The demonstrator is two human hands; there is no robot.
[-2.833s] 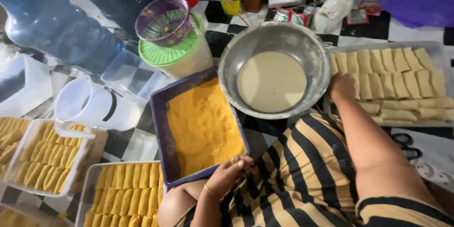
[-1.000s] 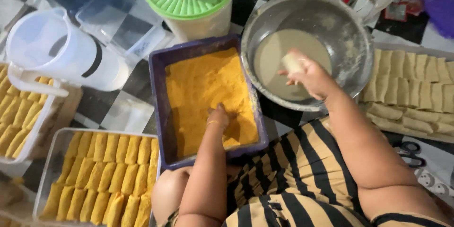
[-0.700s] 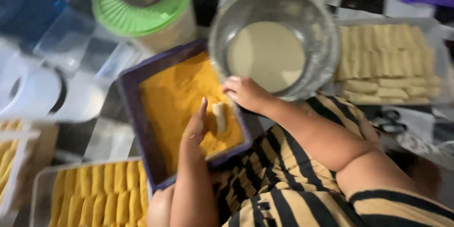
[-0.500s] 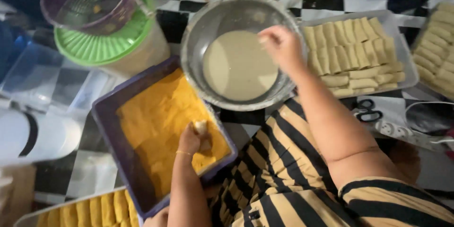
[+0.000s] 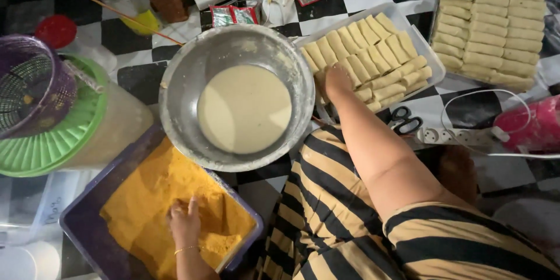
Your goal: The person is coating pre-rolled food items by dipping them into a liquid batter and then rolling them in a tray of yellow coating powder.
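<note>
The left hand point(image 5: 185, 221) lies flat, fingers together, in orange breadcrumbs point(image 5: 151, 198); the right hand point(image 5: 337, 79), arm outstretched, touches pale rolled pastries point(image 5: 373, 52), its fingers' spread unclear.

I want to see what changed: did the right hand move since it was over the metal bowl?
Yes. The right hand left the metal bowl and went to the tray of rolls on the bowl's far side from the crumb tub.
</note>
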